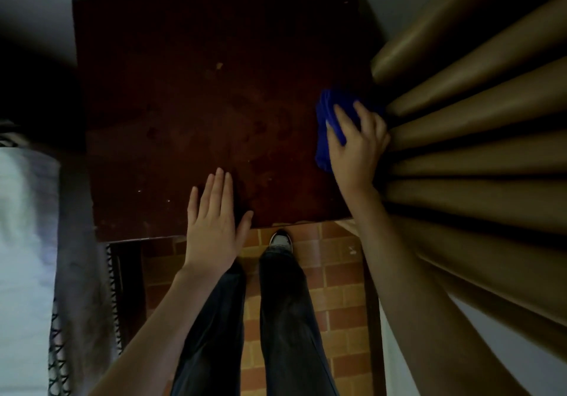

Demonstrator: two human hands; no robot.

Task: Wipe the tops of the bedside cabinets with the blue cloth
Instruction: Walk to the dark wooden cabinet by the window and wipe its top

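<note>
A: Where is the blue cloth (325,125)?

B: At three o'clock on the cabinet top (196,104), pressed under the right hand (356,144), fingers curled over it. The left hand (214,220) is laid flat, empty.

A: The risk?

B: The curtain (466,125) could be snagged; far corners missed.

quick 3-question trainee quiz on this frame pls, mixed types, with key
1. True or false: the blue cloth is under the left hand.
2. The right hand works near which edge of the cabinet top? A) by the curtain B) by the bed C) far edge by the wall
3. Fill in: the left hand lies ____ on the cabinet top, fingers extended.

Key: 1 false; 2 A; 3 flat
</note>
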